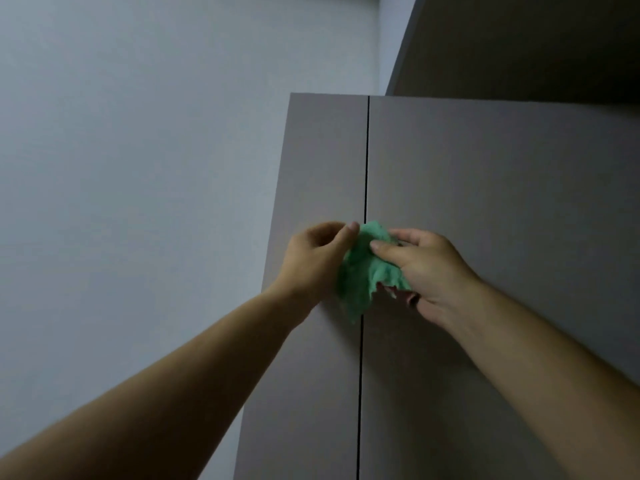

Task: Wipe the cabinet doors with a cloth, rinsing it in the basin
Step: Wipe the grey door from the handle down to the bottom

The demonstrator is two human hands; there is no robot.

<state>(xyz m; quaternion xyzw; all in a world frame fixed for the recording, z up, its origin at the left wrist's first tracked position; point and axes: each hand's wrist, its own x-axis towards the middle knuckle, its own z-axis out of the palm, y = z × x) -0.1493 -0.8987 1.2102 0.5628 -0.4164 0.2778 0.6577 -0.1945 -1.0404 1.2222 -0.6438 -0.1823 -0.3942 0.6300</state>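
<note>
Now green cloth (367, 268) pinched between left hand (317, 261), right hand (427, 268).

The cloth (363, 271) lies before the seam (366, 150) where the left door (322, 161) and the right door (502, 174) meet. The left hand (311, 258) grips it from the left and the right hand (429, 268) from the right, both in front of the doors. A wall (138, 168) lies left of the left door.

1. A plain pale grey-blue wall (156, 150) fills the left side
2. Flat grey-brown cabinet doors (485, 185) stand right of it, split by a thin dark vertical gap (366, 161)
3. A darker brown panel (519, 39) slants above them at the upper right
4. The light is dim and even
</note>
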